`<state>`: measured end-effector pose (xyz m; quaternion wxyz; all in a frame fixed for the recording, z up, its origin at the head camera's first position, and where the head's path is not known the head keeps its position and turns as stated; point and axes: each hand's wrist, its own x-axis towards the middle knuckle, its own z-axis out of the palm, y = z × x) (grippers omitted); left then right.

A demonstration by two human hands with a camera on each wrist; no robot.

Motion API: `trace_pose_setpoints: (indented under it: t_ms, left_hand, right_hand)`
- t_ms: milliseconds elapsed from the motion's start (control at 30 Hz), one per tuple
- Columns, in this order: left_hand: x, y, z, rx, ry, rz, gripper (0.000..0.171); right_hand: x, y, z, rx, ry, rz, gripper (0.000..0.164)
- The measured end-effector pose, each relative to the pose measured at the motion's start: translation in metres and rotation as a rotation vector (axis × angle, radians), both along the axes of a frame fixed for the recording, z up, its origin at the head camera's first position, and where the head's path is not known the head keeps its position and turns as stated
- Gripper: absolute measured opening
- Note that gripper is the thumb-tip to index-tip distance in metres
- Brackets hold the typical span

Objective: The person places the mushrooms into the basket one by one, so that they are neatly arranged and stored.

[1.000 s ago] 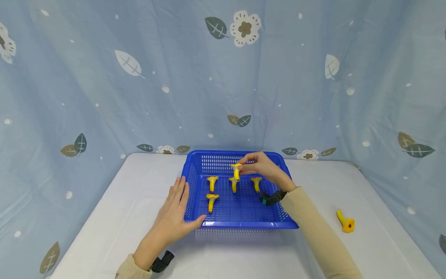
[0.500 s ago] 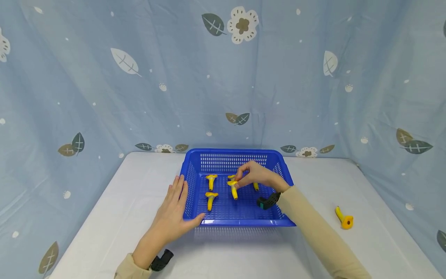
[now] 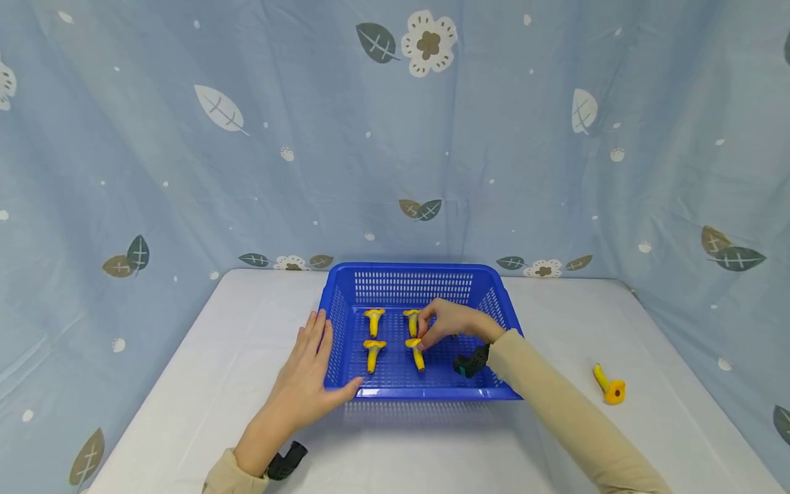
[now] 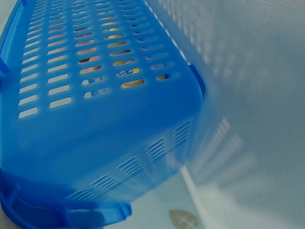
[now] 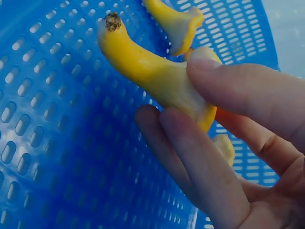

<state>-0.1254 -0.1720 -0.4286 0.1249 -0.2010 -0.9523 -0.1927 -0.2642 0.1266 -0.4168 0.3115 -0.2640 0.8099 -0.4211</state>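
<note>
My right hand (image 3: pixel 455 321) pinches a yellow chanterelle mushroom (image 3: pixel 419 359) between thumb and fingers, low over the floor of a blue plastic basket (image 3: pixel 432 394). In the right wrist view the stem of this chanterelle (image 5: pixel 143 67) points away from the fingers; whether it touches the basket floor I cannot tell. Two chanterelles lie in the left part, a back one (image 3: pixel 374 322) and a front one (image 3: pixel 373 357). Another chanterelle (image 3: pixel 411 321) lies behind the held one, and one more is mostly hidden by my right hand. With straight fingers my left hand (image 3: pixel 302 384) rests on the basket's left rim.
A further chanterelle (image 3: pixel 611 388) lies on the white tablecloth (image 3: pixel 568 329) to the right of the basket. Behind the table hangs a blue curtain (image 3: pixel 345 137) with leaf prints. The basket's slotted wall (image 4: pixel 95 129) fills much of the left wrist view.
My right hand has moved down and toward me with its chanterelle, from above the middle back mushroom to in front of it. My left hand has stayed on the rim.
</note>
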Motion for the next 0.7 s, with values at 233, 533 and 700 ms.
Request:
trace_pose_setpoints:
  t_ms: [233, 533, 700]
  left_hand:
    - [-0.0002, 0.0002, -0.0003, -0.001, 0.008, -0.002, 0.108]
    - [-0.0004, 0.0000, -0.0004, -0.002, 0.012, -0.003, 0.108]
    - [-0.0009, 0.0005, -0.0013, -0.002, 0.012, -0.004, 0.108]
  right_hand:
    - [-0.0006, -0.0012, -0.0062, -0.021, -0.054, 0.000, 0.016]
    - [0.0022, -0.0052, -0.0075, 0.020, -0.079, -0.006, 0.019]
    - [0.0023, -0.0056, -0.0074, 0.002, -0.089, -0.022, 0.019]
